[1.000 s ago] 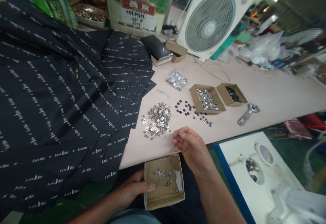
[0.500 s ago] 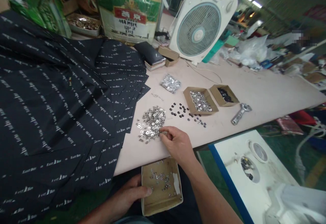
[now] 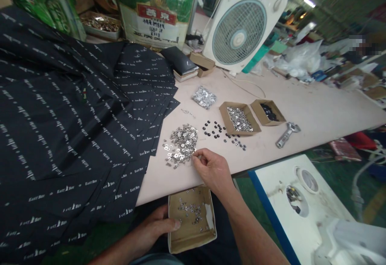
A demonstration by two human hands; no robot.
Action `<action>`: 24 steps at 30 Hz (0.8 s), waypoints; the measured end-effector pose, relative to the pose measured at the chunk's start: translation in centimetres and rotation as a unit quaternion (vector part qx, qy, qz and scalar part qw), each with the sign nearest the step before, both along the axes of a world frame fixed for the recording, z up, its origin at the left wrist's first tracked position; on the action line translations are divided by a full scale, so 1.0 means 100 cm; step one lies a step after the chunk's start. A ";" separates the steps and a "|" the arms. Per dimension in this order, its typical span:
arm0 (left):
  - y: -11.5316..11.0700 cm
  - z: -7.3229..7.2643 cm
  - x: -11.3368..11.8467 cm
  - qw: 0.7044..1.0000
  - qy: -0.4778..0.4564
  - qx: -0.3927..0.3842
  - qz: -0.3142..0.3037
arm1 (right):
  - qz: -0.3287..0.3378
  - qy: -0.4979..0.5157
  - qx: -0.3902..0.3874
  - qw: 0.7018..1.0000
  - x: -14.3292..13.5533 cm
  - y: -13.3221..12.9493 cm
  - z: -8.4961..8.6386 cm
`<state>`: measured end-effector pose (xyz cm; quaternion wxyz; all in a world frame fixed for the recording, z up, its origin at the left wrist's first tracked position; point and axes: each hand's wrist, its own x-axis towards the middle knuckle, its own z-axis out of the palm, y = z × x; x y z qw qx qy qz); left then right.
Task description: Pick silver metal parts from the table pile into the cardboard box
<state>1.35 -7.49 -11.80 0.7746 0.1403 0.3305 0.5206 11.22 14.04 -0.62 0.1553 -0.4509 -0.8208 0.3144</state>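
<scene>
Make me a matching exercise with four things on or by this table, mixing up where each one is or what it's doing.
1. Left hand
2. Right hand
3. Wrench
4. Fan

A. Fingertips at the edge of the metal pile
B. White, standing on the table
C. Holding a cardboard box
D. Silver, lying down

Pairs: 1-C, 2-A, 3-D, 4-B

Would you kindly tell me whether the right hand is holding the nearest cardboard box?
No, the left hand grips the cardboard box, while the right hand is at the edge of the metal-piece pile.
</scene>
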 end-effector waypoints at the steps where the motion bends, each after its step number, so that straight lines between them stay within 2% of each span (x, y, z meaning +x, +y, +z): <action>1: -0.001 -0.001 0.000 1.000 -0.002 0.002 0.001 | -0.015 0.016 -0.020 1.000 0.000 0.001 0.002; 3: -0.002 -0.003 0.000 1.000 -0.007 0.000 0.000 | -0.054 0.073 -0.078 0.993 0.002 0.002 0.007; 5: -0.002 -0.004 0.000 1.000 -0.006 -0.005 -0.004 | -0.103 0.162 -0.171 0.966 0.005 0.004 0.012; 8: -0.001 -0.002 -0.001 1.000 -0.002 -0.005 -0.005 | -0.154 0.301 -0.337 0.879 0.011 0.007 0.015; 11: 0.001 0.002 -0.001 1.000 -0.008 -0.002 -0.005 | -0.166 0.394 -0.436 0.792 0.015 0.011 0.016; 13: 0.002 0.004 0.000 1.000 -0.011 0.000 -0.008 | -0.165 0.427 -0.457 0.763 0.016 0.013 0.015; 14: 0.002 0.005 0.000 1.000 -0.011 0.000 -0.008 | -0.162 0.433 -0.459 0.758 0.016 0.014 0.014; 16: 0.002 0.005 0.000 1.000 -0.009 -0.003 -0.007 | -0.155 0.423 -0.445 0.774 0.015 0.015 0.013; 18: 0.001 0.004 0.000 1.000 -0.007 -0.008 -0.007 | -0.148 0.367 -0.386 0.833 0.014 0.015 0.012; 21: 0.002 0.004 -0.001 1.000 -0.004 -0.009 -0.008 | -0.094 0.194 -0.217 0.952 0.013 0.011 0.011; 22: 0.002 0.004 -0.001 1.000 -0.004 -0.008 -0.009 | -0.067 0.136 -0.161 0.975 0.012 0.010 0.010; 24: 0.002 0.005 -0.001 1.000 -0.005 -0.005 -0.010 | -0.029 0.055 -0.087 0.994 0.011 0.007 0.009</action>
